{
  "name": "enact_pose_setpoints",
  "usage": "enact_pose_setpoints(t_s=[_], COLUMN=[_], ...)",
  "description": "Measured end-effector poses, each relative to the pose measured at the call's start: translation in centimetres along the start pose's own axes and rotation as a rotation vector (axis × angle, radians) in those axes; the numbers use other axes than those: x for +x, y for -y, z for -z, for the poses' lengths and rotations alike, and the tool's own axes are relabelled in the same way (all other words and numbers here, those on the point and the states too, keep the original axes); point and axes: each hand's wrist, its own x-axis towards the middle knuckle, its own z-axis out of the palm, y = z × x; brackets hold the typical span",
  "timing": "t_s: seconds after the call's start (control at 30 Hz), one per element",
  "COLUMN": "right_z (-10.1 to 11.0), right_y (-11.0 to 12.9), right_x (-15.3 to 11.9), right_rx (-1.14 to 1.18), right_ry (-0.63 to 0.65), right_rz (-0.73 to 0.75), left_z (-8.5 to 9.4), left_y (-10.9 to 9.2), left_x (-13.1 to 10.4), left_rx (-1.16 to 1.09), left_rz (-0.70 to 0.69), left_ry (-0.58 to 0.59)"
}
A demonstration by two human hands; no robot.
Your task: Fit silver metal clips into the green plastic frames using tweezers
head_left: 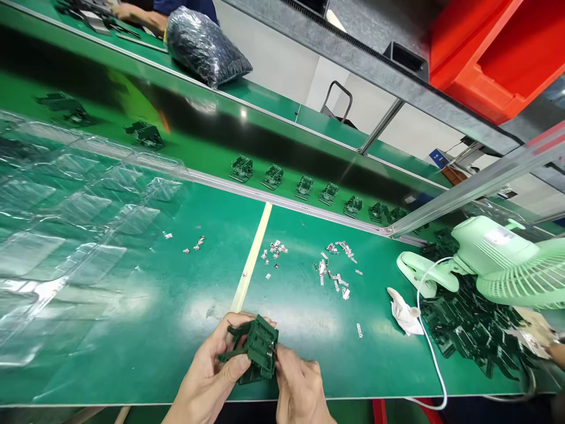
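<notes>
Near the front edge of the green table, my left hand (216, 371) is closed round a dark green plastic part (261, 347), its thumb on the near side. The part is tilted, with two arms pointing left. My right hand (300, 383) is closed in a pinch at the part's right side; anything between its fingertips is too small to make out. Small metal pieces (277, 248) lie in a loose group beyond the hands, and flat metal strips (322, 271) are scattered to their right.
Clear plastic trays (83, 206) cover the left. Similar green parts (273, 175) line the belt behind a metal rail. A pale green fan (494, 259), white cable, crumpled tissue (404, 312) and dark green pile (468, 324) are right. Another person's hand (557, 352) shows at the right edge.
</notes>
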Motion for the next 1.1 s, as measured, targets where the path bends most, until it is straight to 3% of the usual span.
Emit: enact_pose_setpoints(t_s=[0.07,0.17,0.33,0.47,0.6,0.7,0.77,0.87,0.93,1.03,1.1], right_z=[0.9,2.5,2.4,1.0,0.7,1.6,2.8,4.7,5.3,4.8,4.2], right_y=[-0.2,-1.1,-3.0,-3.5,-2.9,-2.1,-1.2,1.0,2.4,3.4,3.4], right_x=[1.0,3.9,10.1,13.4,14.9,14.7,13.8,11.4,9.5,7.1,6.0], right_rx=[0.012,0.085,-0.098,-0.154,-0.167,-0.106,-0.028,0.39,0.721,1.002,1.109], right_ry=[0.085,0.194,0.056,0.062,0.096,0.086,0.098,0.23,0.274,0.201,0.163], right_rz=[0.036,0.01,-0.111,-0.088,-0.08,-0.142,-0.202,-0.413,-0.568,-0.633,-0.604], left_z=[0.7,1.8,2.3,1.8,1.5,1.4,1.2,0.8,0.6,0.4,-0.1], left_y=[-0.1,0.0,1.4,2.6,2.5,1.5,0.7,-0.1,-0.2,0.0,-0.2], left_x=[0.2,0.5,1.1,1.0,0.7,0.8,0.8,0.2,-0.3,-0.9,-1.1], left_rx=[0.067,0.344,0.81,0.866,0.872,0.974,1.065,1.219,1.318,1.348,1.233], left_rz=[-0.009,-0.047,-0.236,-0.279,-0.285,-0.403,-0.587,-0.928,-1.078,-1.151,-1.09], left_ry=[0.021,-0.02,-0.09,-0.118,-0.144,-0.094,-0.12,-0.189,-0.152,-0.133,-0.155])
